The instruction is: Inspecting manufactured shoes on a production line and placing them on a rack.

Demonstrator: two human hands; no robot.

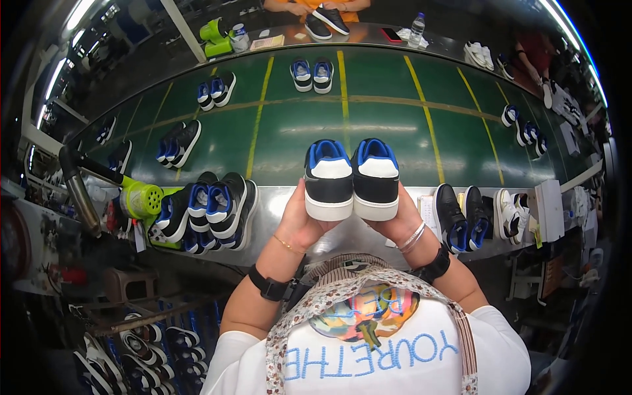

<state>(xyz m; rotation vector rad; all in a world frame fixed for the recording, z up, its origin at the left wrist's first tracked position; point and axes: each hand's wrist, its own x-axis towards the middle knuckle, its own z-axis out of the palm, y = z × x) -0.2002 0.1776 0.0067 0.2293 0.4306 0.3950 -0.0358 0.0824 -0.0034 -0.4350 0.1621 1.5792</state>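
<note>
The left hand [297, 224] has its grip clamped on the left shoe [328, 179], the right hand [395, 220] on the right shoe [376, 178] (heels toward the camera), side by side above the counter [368, 234] edge

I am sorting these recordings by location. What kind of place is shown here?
Probably a shoe factory line. The left hand and right hand hold a pair of black sneakers over a green conveyor belt carrying more pairs.
</note>
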